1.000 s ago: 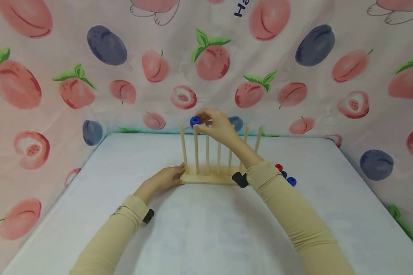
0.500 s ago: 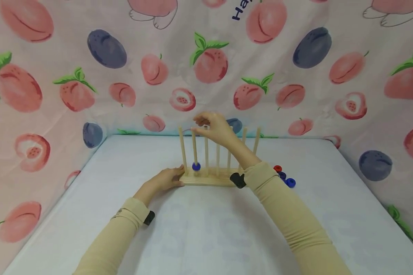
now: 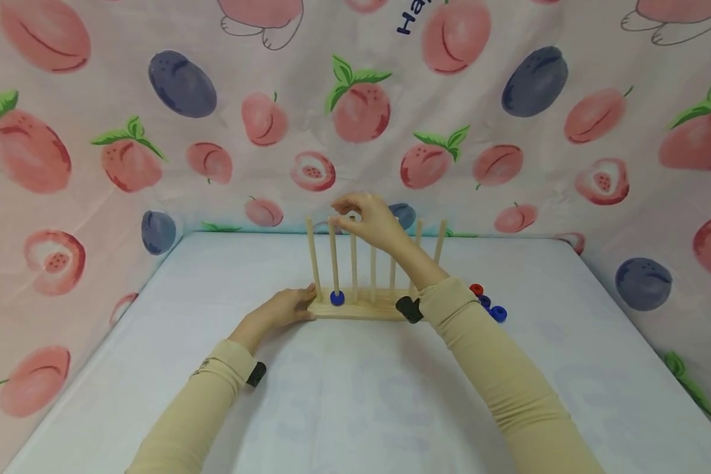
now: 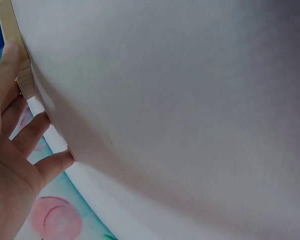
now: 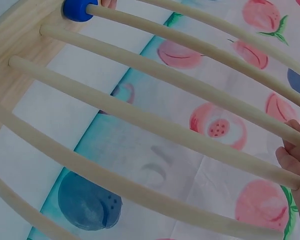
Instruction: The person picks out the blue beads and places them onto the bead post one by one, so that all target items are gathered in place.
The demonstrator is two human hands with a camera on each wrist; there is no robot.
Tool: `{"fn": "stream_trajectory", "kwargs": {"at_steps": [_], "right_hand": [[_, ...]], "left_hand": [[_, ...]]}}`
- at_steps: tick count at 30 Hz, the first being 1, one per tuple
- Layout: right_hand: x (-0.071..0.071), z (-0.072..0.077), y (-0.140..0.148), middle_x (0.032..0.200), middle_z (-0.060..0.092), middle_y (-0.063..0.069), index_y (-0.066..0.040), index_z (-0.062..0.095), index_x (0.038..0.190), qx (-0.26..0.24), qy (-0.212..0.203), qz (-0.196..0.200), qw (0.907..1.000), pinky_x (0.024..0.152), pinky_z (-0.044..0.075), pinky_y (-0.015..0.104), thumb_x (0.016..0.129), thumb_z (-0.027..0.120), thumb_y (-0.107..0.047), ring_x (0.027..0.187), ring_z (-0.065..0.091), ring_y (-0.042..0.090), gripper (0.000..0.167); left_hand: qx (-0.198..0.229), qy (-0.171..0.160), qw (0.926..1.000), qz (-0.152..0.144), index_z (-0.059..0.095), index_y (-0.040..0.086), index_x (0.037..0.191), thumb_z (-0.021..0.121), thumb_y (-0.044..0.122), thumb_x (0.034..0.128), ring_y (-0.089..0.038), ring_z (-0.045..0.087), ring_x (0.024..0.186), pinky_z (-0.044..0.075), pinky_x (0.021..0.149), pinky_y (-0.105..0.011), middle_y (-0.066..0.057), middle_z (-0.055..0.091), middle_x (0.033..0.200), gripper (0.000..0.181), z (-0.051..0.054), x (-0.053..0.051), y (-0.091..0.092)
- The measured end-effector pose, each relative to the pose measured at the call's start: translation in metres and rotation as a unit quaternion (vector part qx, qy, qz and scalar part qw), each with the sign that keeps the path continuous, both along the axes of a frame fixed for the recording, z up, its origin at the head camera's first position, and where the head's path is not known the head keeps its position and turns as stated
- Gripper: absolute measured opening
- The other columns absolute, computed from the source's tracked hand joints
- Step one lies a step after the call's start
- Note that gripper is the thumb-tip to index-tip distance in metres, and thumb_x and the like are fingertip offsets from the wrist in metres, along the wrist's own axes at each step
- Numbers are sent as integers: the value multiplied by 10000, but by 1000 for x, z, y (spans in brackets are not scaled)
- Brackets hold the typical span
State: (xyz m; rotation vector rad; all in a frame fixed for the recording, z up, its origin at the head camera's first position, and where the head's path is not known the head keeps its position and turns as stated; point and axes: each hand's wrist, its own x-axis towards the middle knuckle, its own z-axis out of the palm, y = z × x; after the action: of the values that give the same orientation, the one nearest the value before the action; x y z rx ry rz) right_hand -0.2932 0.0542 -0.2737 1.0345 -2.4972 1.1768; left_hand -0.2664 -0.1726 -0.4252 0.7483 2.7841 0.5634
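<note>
Now that bead (image 3: 337, 298) has dropped onto rack (image 3: 367, 311), I judge it seated; right hand (image 3: 370, 218) above, parted, empty; left hand (image 3: 283, 308) grips rack's end.

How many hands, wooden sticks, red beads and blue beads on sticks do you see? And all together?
Left hand and right hand: 2
Wooden sticks: 7
Red bead: 1
Blue bead on a stick: 1
Total: 11

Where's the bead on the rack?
In the head view, the blue bead sits at the foot of the second rod from the left, near the left hand.
</note>
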Motion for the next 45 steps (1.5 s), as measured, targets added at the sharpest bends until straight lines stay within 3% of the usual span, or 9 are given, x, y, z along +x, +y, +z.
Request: {"fn": "stream_trajectory", "kwargs": {"at_steps": [7, 15, 23, 35, 45], "right_hand": [[1, -2, -3, 1093, 671, 176, 33, 633, 1151, 468, 384, -40, 9982, 914, 523, 376, 944, 572, -150, 1010, 636, 260, 283], [6, -1, -3, 1176, 649, 171, 21, 620, 1187, 651, 374, -179, 9970, 936, 512, 398, 992, 464, -157, 1098, 610, 288, 306], [5, 0, -2, 1207, 635, 158, -2, 609, 1211, 545, 143, -216, 9982, 969, 496, 416, 995, 468, -178, 1139, 588, 290, 312], [8, -2, -1, 1170, 651, 159, 3, 619, 1193, 459, 240, -192, 9985, 868, 542, 374, 979, 502, -175, 1054, 627, 270, 302], [5, -3, -1, 1140, 659, 163, 16, 616, 1187, 266, 318, -131, 9991, 941, 503, 401, 965, 525, -167, 1058, 614, 258, 302]], "left_hand": [[52, -53, 10000, -1, 414, -29, 1375, 650, 242, 883, -420, 364, 1330, 304, 1116, -517, -199, 331, 1466, 609, 0, -1, -2], [100, -16, 9999, -40, 425, -26, 1371, 644, 257, 889, -417, 373, 1327, 307, 1113, -520, -194, 337, 1467, 600, -3, 0, -2], [48, -29, 10000, 7, 421, -7, 1379, 640, 245, 893, -414, 363, 1334, 297, 1120, -518, -175, 325, 1477, 589, 0, -1, 0], [19, -42, 10000, -30, 442, -17, 1364, 647, 252, 886, -416, 373, 1328, 299, 1118, -521, -183, 334, 1471, 585, -2, -1, 0], [61, -11, 10000, -41, 432, -18, 1369, 647, 247, 887, -417, 375, 1326, 298, 1118, -522, -184, 339, 1467, 591, -1, -3, -1]]}}
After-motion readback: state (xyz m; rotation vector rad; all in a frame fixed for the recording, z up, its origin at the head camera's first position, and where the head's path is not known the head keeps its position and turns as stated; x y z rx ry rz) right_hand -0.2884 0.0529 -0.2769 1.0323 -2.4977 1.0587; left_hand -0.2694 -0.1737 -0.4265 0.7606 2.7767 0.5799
